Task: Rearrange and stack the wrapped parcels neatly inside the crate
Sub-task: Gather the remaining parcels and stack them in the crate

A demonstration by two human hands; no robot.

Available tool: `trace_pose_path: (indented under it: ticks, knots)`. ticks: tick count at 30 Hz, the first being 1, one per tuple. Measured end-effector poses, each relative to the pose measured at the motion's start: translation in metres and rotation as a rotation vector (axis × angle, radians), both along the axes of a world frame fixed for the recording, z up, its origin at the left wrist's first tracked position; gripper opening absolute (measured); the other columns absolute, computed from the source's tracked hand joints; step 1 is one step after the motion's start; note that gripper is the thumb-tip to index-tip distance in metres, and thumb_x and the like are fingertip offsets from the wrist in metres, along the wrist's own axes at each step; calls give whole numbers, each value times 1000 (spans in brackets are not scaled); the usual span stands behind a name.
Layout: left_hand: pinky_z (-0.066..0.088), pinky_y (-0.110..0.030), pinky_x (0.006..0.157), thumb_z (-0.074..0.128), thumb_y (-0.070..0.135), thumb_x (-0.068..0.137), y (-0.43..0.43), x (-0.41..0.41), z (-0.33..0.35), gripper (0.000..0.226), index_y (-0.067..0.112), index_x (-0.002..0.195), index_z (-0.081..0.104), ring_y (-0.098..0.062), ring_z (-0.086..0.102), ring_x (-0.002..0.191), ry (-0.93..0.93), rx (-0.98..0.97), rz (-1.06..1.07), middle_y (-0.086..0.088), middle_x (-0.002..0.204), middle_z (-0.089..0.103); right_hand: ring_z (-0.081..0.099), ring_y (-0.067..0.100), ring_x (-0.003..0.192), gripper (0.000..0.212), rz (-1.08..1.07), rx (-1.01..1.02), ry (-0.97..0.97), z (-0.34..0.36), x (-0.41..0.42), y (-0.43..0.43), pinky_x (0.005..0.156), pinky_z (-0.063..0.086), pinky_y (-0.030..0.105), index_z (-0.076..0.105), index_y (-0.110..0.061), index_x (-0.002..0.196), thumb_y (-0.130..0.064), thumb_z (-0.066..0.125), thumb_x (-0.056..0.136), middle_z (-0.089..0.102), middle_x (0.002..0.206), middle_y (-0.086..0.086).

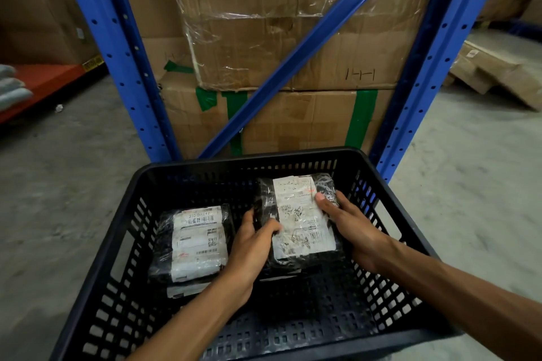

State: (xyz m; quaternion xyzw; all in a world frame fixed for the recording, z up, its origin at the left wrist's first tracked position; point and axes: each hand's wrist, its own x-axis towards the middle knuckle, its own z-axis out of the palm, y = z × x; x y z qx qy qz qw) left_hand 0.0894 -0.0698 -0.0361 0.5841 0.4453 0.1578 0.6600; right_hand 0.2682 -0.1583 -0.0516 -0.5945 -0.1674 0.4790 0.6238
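A black slotted plastic crate (123,243) fills the lower half of the head view. Inside on the left lies a black wrapped parcel with a white shipping label (195,243), resting on another parcel whose edge shows beneath. On the right a second black wrapped parcel with a wrinkled white label (299,214) sits atop a lower parcel. My left hand (252,246) grips its left edge, thumb on the label. My right hand (349,223) holds its right edge, thumb on top.
Blue steel rack uprights (117,47) and a diagonal brace stand just beyond the crate, with taped cardboard boxes (278,114) stacked behind. An orange shelf (44,79) is at left, flattened cardboard (498,73) on the concrete floor at right.
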Motion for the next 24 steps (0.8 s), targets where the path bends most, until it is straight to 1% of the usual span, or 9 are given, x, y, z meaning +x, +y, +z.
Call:
trace_pose_path:
  ticks: [4,6,8,12,15,18,20,21,24]
  knots:
    - [29,-36,114,61,48,89,6,4,-9,80,26,157,26,-19,33,146,21,-39,46,3,162,31,76,5,71,22,51,7,-35,-1,6,2,50,58,21,47,-48,99,-34,63,92,78,74,-21]
    - [30,-32,111,61,44,91,11,5,-12,76,23,157,27,-19,35,145,25,-18,57,1,161,33,77,6,74,25,77,13,-47,-5,7,5,51,59,21,47,-51,92,-33,64,91,79,78,-19]
    - [38,-27,103,63,38,92,14,7,-14,71,19,154,35,-18,49,133,41,12,62,0,153,46,76,3,73,30,126,-8,-91,-8,6,7,52,59,21,48,-48,102,-28,68,89,78,80,-21]
    - [55,-24,57,76,29,78,21,4,-10,55,14,127,57,-17,70,83,13,-124,167,-1,100,75,74,19,97,73,439,-154,-182,5,17,12,78,61,38,40,-48,129,-11,78,79,76,112,-4]
    - [56,-36,70,67,52,74,35,-7,-3,59,13,119,67,-26,68,82,-75,-232,199,-4,86,77,70,-2,97,91,717,-203,-209,27,36,15,74,59,25,34,-74,110,-4,80,74,69,113,-23]
    - [51,-45,93,65,73,62,49,-14,4,93,7,127,66,-40,66,113,-132,-410,123,-22,119,72,60,-14,102,104,898,-263,-348,56,47,18,84,55,17,23,-72,131,-7,81,74,54,126,-34]
    - [43,-46,99,68,80,53,53,-13,10,106,4,127,65,-44,59,120,-115,-442,13,-27,127,64,44,-3,128,105,977,-301,-503,74,43,24,106,43,29,23,-63,139,-19,86,68,38,148,-21]
    - [43,-47,98,69,80,51,53,-12,11,97,10,119,69,-40,60,114,-82,-378,-62,-23,120,66,40,7,134,108,995,-315,-565,81,41,26,110,40,37,23,-57,143,-23,89,64,36,153,-11]
    - [55,-51,91,77,74,49,45,-10,13,70,33,105,76,-27,70,110,4,-185,-290,-1,113,78,56,16,116,110,930,-322,-589,89,40,32,98,46,38,29,-53,140,-18,92,57,57,129,4]
